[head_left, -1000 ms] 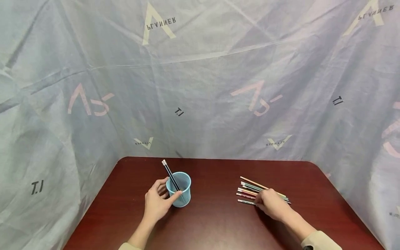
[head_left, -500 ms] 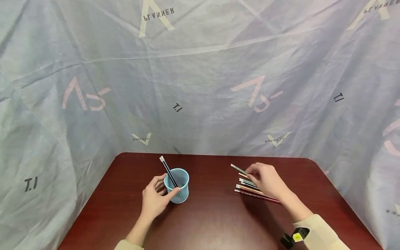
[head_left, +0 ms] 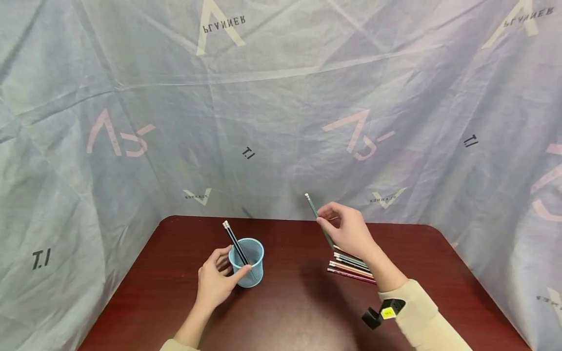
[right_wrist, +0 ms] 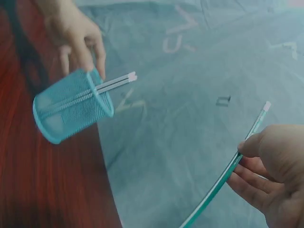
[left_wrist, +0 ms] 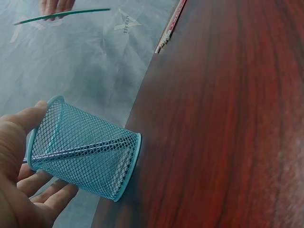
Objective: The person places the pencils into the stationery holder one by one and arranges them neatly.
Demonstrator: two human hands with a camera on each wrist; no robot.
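Observation:
A blue mesh cup (head_left: pixel 248 261) stands on the dark red table (head_left: pixel 290 312), with dark pencils (head_left: pixel 234 240) leaning out of it. My left hand (head_left: pixel 215 282) grips the cup's near side, thumb on the rim (left_wrist: pixel 28 121). My right hand (head_left: pixel 344 229) is raised above the table and pinches a green pencil (head_left: pixel 317 217), eraser end up and to the left; the same green pencil (right_wrist: pixel 228 175) curves past my fingers in the right wrist view. Several more pencils (head_left: pixel 351 268) lie in a bunch on the table under my right hand.
A grey printed cloth (head_left: pixel 281 122) hangs as a backdrop behind and to both sides of the table. The table's far edge (head_left: pixel 285 219) lies just behind the cup. A small black and yellow device (head_left: pixel 379 312) sits at my right wrist.
My right hand has lifted one green pencil off the bunch and carried it up and to the left, tilting it more upright. My left hand has stayed on the cup.

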